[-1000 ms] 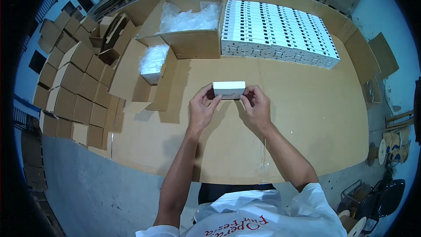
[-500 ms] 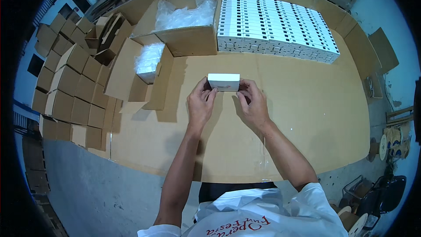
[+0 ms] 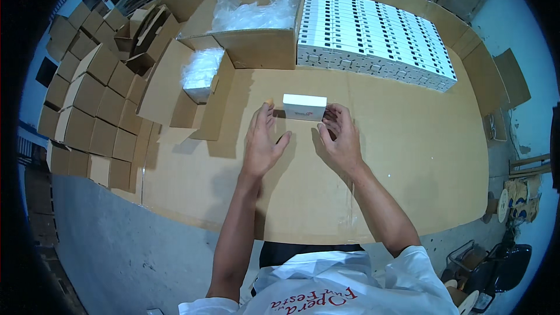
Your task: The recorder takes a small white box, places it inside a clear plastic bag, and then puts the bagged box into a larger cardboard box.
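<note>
A small white box (image 3: 304, 108) with faint red print on its front is held over the middle of the cardboard-covered table (image 3: 396, 140). My right hand (image 3: 341, 137) grips its right end between thumb and fingers. My left hand (image 3: 262, 140) is off the box, a little to its left, with thumb and fingers apart and nothing between them. Whether the box's underside touches the table, I cannot tell.
At the back right stand packed rows of white boxes (image 3: 373, 41). An open carton (image 3: 259, 46) of clear plastic wrapping is at the back; a smaller open carton (image 3: 219, 105) holds plastic-wrapped items. Brown boxes (image 3: 93, 111) are stacked at the left. A cardboard wall (image 3: 475, 76) edges the table.
My left hand has let go of the white box and moved away to its left, its fingers opening. My right hand still holds the box. The whole view has shifted slightly.
</note>
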`<state>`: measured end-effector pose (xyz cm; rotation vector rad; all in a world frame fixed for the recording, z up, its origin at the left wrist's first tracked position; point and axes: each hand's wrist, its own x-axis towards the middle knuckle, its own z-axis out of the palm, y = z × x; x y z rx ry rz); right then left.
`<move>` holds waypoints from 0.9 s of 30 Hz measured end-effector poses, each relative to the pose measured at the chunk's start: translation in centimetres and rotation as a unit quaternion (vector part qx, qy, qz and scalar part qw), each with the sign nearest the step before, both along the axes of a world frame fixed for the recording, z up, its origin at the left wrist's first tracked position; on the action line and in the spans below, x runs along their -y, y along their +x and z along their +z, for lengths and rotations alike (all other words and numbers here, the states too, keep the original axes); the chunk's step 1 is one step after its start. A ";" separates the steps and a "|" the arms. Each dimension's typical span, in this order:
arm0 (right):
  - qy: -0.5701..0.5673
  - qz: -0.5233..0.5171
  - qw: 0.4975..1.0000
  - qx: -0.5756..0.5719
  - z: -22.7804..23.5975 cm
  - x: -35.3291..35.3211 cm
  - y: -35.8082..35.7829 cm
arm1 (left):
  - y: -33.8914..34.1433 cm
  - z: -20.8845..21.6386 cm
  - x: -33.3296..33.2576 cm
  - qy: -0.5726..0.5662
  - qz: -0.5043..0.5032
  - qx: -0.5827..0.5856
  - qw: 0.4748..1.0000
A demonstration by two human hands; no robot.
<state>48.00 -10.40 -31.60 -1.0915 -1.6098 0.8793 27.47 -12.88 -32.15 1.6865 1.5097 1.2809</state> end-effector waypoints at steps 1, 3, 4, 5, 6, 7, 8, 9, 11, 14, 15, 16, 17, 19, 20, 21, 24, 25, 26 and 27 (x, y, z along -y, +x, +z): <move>-0.010 -0.001 1.000 -0.004 0.0 -0.1 -0.1 | -0.6 -0.2 0.2 0.016 -0.001 -0.047 0.999; -0.023 0.002 1.000 -0.008 -0.7 -0.8 -0.5 | -1.3 0.1 -0.2 0.002 0.014 -0.037 0.999; -0.022 -0.001 1.000 -0.018 -1.3 -1.1 -0.7 | -1.6 0.2 -0.5 -0.010 0.025 -0.027 0.999; -0.018 0.000 0.999 -0.031 -1.3 -1.4 -1.2 | -2.0 0.8 -0.6 -0.011 0.030 -0.028 0.999; -0.019 0.004 0.999 -0.032 -1.2 -1.7 -1.5 | -2.5 1.5 -0.9 -0.002 0.033 -0.039 0.999; -0.027 0.004 0.999 -0.033 -1.0 -1.9 -1.8 | -2.8 2.4 -1.3 0.007 0.035 -0.049 0.998; -0.036 0.006 0.999 -0.035 -0.8 -2.1 -2.3 | -3.2 3.7 -1.6 0.005 0.042 -0.052 0.998; -0.035 0.011 0.999 -0.037 -1.0 -2.4 -2.4 | -3.2 5.3 -2.4 0.036 0.034 -0.050 0.997; -0.031 -0.007 0.999 -0.037 -1.5 -2.8 -2.2 | -3.3 8.8 -4.5 0.071 0.033 -0.055 0.995; -0.044 -0.023 0.998 -0.030 -1.1 -2.8 -1.3 | -4.2 14.4 -10.0 0.153 0.031 -0.084 0.984; -0.045 -0.021 0.998 -0.030 -0.7 -3.1 -1.5 | -5.3 16.5 -12.5 0.176 0.044 -0.118 0.976; -0.052 -0.022 0.998 -0.019 0.3 -3.5 -1.9 | -6.4 18.7 -15.3 0.200 0.059 -0.154 0.966; -0.059 -0.024 0.998 -0.006 1.1 -4.0 -2.1 | -8.1 20.1 -18.8 0.202 0.067 -0.188 0.959; -0.066 -0.031 0.997 -0.005 2.2 -4.5 -2.6 | -11.8 22.3 -25.4 0.179 0.076 -0.252 0.948; -0.063 -0.035 0.997 0.003 2.6 -5.0 -2.4 | -13.0 23.0 -28.4 0.156 0.078 -0.281 0.944; -0.059 -0.038 0.997 0.010 2.7 -5.4 -2.2 | -14.3 23.3 -31.3 0.161 0.079 -0.285 0.942; -0.081 -0.041 0.996 0.014 3.2 -6.2 -1.5 | -16.7 21.6 -37.3 0.069 0.045 -0.390 0.917; -0.087 -0.039 0.995 0.017 3.6 -6.4 -1.2 | -16.8 20.7 -38.7 0.035 0.005 -0.432 0.901; -0.106 -0.045 0.993 0.011 3.7 -6.7 -0.9 | -16.6 19.9 -40.2 0.000 -0.035 -0.472 0.881; -0.104 -0.050 0.993 0.011 3.6 -7.2 -0.4 | -16.2 19.1 -41.3 0.004 -0.038 -0.472 0.881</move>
